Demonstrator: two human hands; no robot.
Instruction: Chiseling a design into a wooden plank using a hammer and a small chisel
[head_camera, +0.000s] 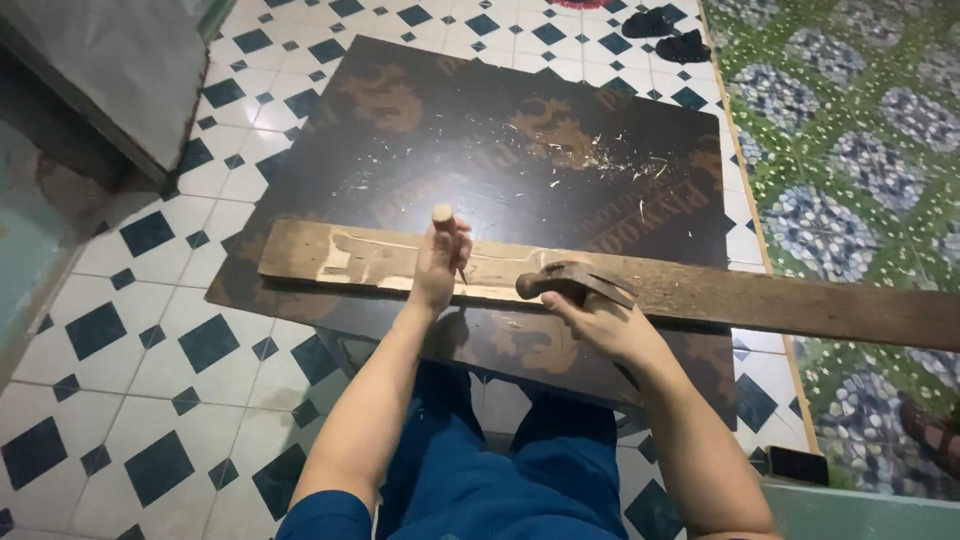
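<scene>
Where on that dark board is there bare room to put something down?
The dark board is barest at its far left, beyond the wooden plank. Its far right is littered with wood chips. Crowded: the plank's middle, where the left hand holds a chisel and the right hand a hammer.

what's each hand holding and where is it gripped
The left hand grips a chisel around its wooden handle, just below the top. The right hand holds a hammer close under its head.
</scene>
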